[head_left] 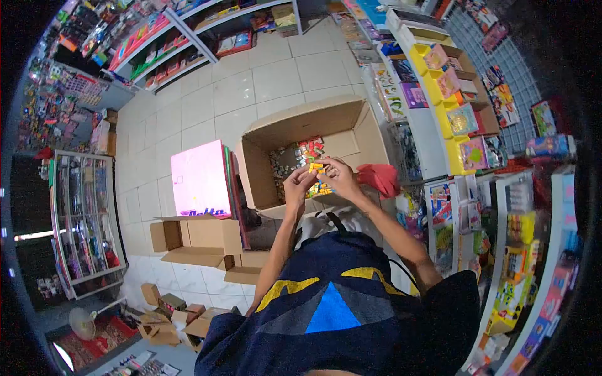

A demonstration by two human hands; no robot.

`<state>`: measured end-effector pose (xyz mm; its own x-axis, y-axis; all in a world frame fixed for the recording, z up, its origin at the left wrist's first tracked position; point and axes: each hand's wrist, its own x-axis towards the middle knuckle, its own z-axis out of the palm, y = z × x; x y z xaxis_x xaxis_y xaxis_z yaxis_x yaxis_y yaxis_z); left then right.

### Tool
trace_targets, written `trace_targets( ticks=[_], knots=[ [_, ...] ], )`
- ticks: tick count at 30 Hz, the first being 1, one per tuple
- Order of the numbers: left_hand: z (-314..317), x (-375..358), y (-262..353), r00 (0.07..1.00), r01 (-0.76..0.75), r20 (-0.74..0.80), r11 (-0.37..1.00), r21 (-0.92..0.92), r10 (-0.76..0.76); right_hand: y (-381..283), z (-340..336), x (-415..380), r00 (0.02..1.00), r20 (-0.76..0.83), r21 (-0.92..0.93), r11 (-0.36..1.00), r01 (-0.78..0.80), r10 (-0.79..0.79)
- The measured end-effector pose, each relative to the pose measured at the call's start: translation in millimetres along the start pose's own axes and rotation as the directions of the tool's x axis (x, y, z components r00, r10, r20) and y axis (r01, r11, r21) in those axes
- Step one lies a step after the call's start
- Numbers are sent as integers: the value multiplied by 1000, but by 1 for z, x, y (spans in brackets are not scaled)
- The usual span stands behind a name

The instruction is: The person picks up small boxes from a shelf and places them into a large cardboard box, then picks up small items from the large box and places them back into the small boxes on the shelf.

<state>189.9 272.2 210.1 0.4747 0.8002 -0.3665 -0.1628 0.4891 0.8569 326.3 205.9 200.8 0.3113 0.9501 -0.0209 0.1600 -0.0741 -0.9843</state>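
My left hand (301,185) and my right hand (338,179) meet over the near side of a large open cardboard box (266,128). Between their fingertips is a small yellow-and-orange packet (316,168), pinched from both sides; its exact kind is too small to make out. Below, on the floor of the box, lie many little packets (307,150) in red, white, green and yellow, loosely heaped toward the left. My fingers hide part of that heap.
Left of the box stand a pink panel (199,178) and an open, empty carton (200,241). Something red (378,180) lies at the box's right edge. Stocked shelves (461,119) line the right; a glass cabinet (84,219) stands left. Smaller cartons (160,326) are at lower left.
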Motion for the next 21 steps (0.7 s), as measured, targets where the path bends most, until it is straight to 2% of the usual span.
trace_targets(
  ticks=[3, 4, 6, 8, 9, 11, 12, 14, 18, 21],
  knots=[
    [3, -13, -7, 999, 25, 29, 999, 25, -26, -21, -10, -25, 989, -55, -253, 960, 120, -138],
    [6, -16, -10, 998, 32, 46, 999, 36, -33, -9, -9, -33, 987, -100, -223, 970, 100, -125],
    [13, -19, -25, 994, 60, 90, 998, 31, -63, -13, -13, -52, 978, -122, -309, 943, 125, -169],
    [18, -20, -38, 987, 92, 117, 985, 147, -110, -17, -19, -74, 961, -192, -392, 914, 110, -198],
    [22, -22, -48, 978, 135, 132, 972, 191, -161, -17, -22, -87, 966, -234, -331, 943, 29, -112],
    [49, -41, -54, 964, 195, 168, 977, 91, -208, -17, -30, -113, 938, -313, -399, 917, 12, -148],
    [57, -48, -61, 942, 243, 216, 967, 81, -255, -16, -37, -128, 929, -350, -437, 898, -48, -121],
    [71, -59, -78, 891, 258, 341, 952, 161, -299, -11, -47, -156, 907, -410, -455, 884, -109, -99],
    [107, -83, -94, 765, 259, 494, 900, 350, -412, -10, -61, -215, 823, -558, -471, 858, -207, -107],
    [127, -98, -112, 695, 167, 602, 903, 397, -393, -9, -68, -251, 769, -639, -446, 823, -352, -18]
  ],
)
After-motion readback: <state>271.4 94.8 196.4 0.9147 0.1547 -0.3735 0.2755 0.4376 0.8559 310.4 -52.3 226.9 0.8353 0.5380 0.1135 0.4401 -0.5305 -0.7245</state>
